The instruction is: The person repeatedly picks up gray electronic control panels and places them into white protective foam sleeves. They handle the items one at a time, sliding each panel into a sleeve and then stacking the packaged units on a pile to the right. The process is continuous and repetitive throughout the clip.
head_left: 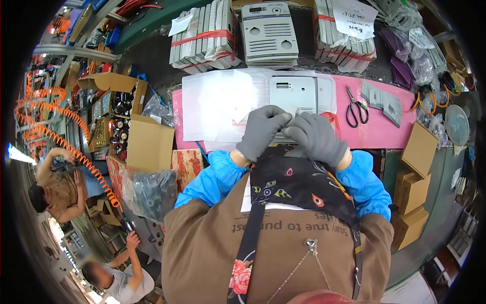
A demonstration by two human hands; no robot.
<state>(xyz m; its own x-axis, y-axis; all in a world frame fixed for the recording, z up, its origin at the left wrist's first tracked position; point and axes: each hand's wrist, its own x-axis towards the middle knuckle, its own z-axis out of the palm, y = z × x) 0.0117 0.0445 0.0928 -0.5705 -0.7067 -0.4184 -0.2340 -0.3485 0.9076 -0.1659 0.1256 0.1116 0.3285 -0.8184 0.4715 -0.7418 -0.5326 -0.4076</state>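
Note:
My left hand, in a grey glove, is closed in a pinch close in front of my body. Beside it my right hand, gloved alike, also has its fingers pressed together. The fingertips nearly meet, and whatever is between them is too small or hidden to make out. Just beyond both hands lies a light grey metal panel with a small window and holes; my hands cover its near part. It rests on white foam sheets over a pink mat. Some red band shows next to my right hand.
Black-handled scissors and small grey plates lie right. Farther back stand bundled panels, a panel stack and another bundle. An open carton stands left, cartons right. Another person holds a tool on an orange coiled hose.

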